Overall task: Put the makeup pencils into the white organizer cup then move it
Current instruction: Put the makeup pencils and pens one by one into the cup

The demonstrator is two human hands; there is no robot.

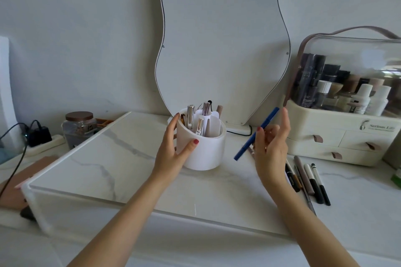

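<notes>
The white cup [200,147] stood near the middle of the marble-patterned table [121,158], toward its back edge and just in front of the wavy mirror [221,45] that leaned on the wall. It was tipped a little toward the person, probably so its divided top faced the incoming pencil. Several pens and pencils already stood upright in its compartments.

The left hand [173,151] wrapped the cup's left side, thumb across the front wall and fingers round the back, a wide steadying hold that seemed meant to keep the cup from sliding or toppling while it was filled.

The right hand [271,143] was raised just right of the cup, apart from it, pinching a blue pencil [257,133] between thumb and fingers, with the other fingers spread loosely. The pencil slanted, its lower end pointing down toward the table and its upper end toward the back right; it would need turning before it could drop into a slot.

More pencils [310,180] lay in a loose row near the right edge of the table, beside the right wrist, so the filling looked unfinished and the moving not yet begun.

Further out, a cream drawer box [338,136] with a clear lid stood at the back right corner, and a glass jar [79,128] stood past the left edge.
</notes>
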